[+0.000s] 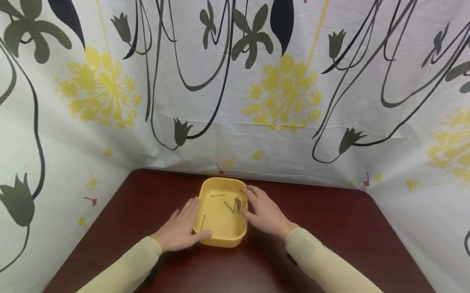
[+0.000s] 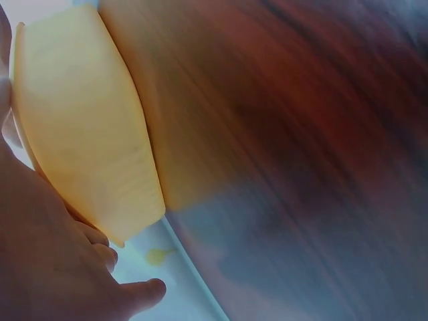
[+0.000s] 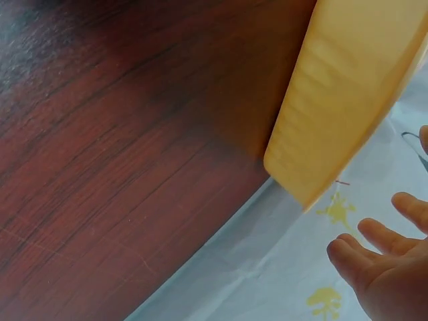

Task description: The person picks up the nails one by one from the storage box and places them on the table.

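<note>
A yellow plastic tub point(image 1: 217, 242) stands on the dark table, with several thin metal nails point(image 1: 238, 205) lying loose on its floor. Along its left wall lies my left hand point(image 1: 180, 228), fingers straight and side by side, thumb reaching over the near left corner of the rim. In the left wrist view the fingers run along the rim of the tub point(image 2: 87, 120). Over the right rim is my right hand point(image 1: 267, 212), its fingers spread and loosely bent, holding nothing; thumb and fingertips overlap the tub's inside near the nails. The right wrist view shows its fingers point(image 3: 384, 237) apart.
The reddish-brown wooden table point(image 1: 222, 282) has rounded far corners, and the tub sits close to its far edge. White cloth point(image 1: 240, 95) with printed flowers hangs behind the table and on both sides.
</note>
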`<state>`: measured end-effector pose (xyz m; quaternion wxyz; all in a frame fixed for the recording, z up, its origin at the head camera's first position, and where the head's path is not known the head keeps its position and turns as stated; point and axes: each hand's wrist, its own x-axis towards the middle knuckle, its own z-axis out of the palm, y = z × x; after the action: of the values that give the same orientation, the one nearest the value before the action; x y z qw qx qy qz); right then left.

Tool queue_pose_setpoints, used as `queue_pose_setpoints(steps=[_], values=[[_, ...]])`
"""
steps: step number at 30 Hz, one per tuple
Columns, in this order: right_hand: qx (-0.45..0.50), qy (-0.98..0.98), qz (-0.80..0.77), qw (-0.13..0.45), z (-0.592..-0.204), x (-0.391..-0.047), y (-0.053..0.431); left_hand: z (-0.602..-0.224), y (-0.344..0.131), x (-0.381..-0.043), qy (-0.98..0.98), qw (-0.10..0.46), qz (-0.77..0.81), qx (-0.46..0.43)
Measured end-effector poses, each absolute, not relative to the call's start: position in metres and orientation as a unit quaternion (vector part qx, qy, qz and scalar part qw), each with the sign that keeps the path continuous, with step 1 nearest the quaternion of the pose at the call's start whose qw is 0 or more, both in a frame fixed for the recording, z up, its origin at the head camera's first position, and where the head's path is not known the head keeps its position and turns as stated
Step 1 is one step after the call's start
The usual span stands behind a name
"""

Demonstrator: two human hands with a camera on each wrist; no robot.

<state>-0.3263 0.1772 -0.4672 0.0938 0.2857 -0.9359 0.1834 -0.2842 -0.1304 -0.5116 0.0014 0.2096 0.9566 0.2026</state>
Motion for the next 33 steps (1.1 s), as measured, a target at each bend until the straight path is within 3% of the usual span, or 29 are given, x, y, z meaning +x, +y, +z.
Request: queue_pose_setpoints(steps=[9,33], values=[[0.283,-0.938,0.190,0.067,-0.472,-0.323,0.171,-0.510,-0.115,-0.278,0.958,0.004,0.198,0.209],[0.346,-0.928,-0.009,0.137,-0.493,-0.329,0.139,-0.492,-0.104,-0.279,0.963,0.005,0.153,0.224]])
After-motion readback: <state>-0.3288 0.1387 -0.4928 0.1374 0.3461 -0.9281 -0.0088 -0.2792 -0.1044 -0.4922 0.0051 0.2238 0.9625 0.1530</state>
